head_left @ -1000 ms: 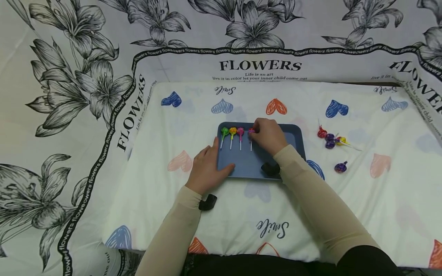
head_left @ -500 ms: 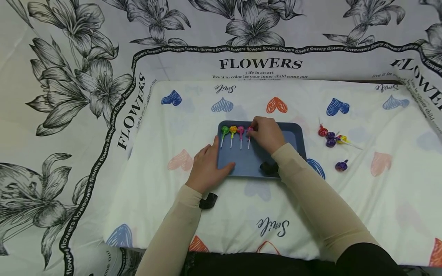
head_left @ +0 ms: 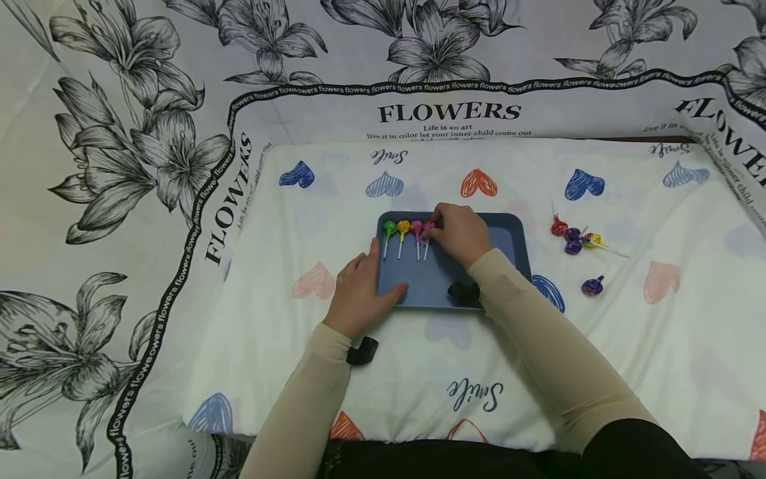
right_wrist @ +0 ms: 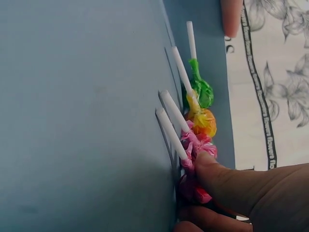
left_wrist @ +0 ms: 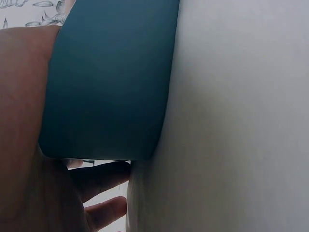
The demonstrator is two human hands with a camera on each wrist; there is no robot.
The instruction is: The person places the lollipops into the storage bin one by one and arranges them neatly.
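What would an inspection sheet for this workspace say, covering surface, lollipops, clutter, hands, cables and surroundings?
Surface: white heart-print cloth, bearing a blue-grey tray.
Job's things: green lollipop, yellow lollipop and pink lollipop in a row on the tray; second pink lollipop beside them; five loose lollipops on the cloth, right of the tray.
Clutter: nothing seen.
Hands: left hand at the tray's left edge; right hand pinches the second pink lollipop.
Cables: nothing seen.
Surroundings: floral-print fabric beyond and left of the cloth.
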